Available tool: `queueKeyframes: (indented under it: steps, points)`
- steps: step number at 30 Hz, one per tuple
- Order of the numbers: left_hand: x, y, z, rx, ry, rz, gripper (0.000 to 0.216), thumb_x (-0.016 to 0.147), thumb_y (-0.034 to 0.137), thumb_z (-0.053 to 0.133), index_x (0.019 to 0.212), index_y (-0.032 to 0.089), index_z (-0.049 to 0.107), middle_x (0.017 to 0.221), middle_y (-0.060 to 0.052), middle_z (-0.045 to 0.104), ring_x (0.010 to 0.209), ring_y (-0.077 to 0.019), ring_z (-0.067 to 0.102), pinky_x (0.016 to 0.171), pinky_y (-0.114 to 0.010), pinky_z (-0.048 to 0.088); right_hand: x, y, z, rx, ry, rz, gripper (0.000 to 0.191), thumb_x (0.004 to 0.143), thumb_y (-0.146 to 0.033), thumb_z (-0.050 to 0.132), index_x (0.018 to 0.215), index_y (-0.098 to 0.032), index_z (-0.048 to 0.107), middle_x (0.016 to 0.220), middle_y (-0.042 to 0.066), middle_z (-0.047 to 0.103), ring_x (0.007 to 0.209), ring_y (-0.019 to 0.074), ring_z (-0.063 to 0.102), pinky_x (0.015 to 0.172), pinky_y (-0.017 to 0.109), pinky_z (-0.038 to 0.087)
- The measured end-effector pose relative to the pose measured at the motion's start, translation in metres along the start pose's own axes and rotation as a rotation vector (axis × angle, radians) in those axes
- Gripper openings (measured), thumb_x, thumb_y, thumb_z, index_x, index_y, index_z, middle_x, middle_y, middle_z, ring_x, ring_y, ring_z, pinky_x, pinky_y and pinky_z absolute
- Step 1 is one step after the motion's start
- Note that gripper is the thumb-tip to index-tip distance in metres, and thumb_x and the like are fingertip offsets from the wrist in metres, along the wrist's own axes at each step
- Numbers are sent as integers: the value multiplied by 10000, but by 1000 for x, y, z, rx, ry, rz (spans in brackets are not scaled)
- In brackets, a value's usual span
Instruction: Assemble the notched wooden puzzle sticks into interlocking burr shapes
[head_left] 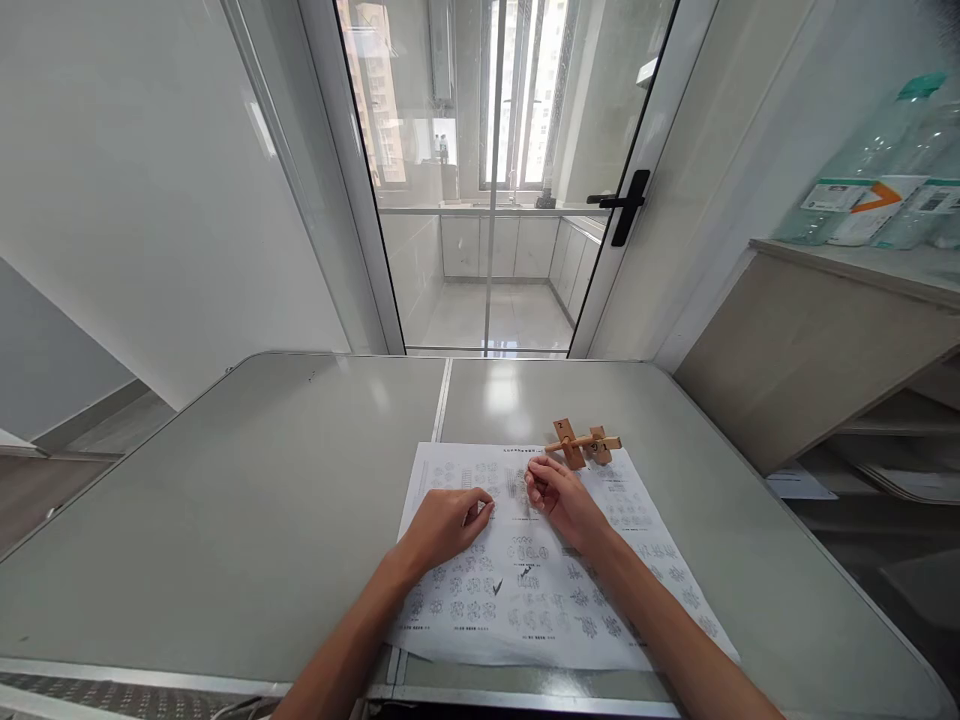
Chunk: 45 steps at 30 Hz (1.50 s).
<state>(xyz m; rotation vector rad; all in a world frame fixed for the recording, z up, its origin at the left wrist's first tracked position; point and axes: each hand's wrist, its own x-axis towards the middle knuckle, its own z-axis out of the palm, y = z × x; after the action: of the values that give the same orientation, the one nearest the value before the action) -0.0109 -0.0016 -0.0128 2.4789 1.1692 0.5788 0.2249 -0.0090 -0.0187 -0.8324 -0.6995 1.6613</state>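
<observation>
A large white paper (525, 655) printed with rows of small diagrams lies on the table. My left hand (448, 522) rests on its left part, with fingers curled and the thumb against the forefinger; the inside of the hand is hidden. Higher on the sheet, my right hand (561, 497) has its fingertips drawn together, and I cannot make out anything between them. Just beyond those fingers stands a wooden piece made of a rod and numbered crosspieces (570, 443), at the paper's top edge. Two dark marks (497, 587) show on the lower middle of the sheet.
The grey-green table (225, 520) has a pale seam running through it. Behind it is a glass door with a black handle (628, 207). To the right, clear plastic bottles (862, 200) stand on a shelf (847, 270), with papers on lower shelves.
</observation>
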Motion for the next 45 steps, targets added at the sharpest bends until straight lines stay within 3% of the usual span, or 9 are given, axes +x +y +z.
queueKeyframes:
  steps: [30,45]
  points:
    - [0,2,-3,-1,-24,-3,211,1029,322,540,1010,224,725,731,28,721,631,-118,638,647,-240,421,-3,-4,4,-34,10,10,354,764,-448,910,809,-212,650,767,0,624,591,109,489,532,266,399]
    - [0,2,-2,1,-18,8,214,1032,321,530,1012,220,718,718,22,715,623,-124,639,641,-241,420,-2,-3,2,-18,0,2,297,812,-411,879,819,-213,658,772,-3,627,596,102,494,532,240,416]
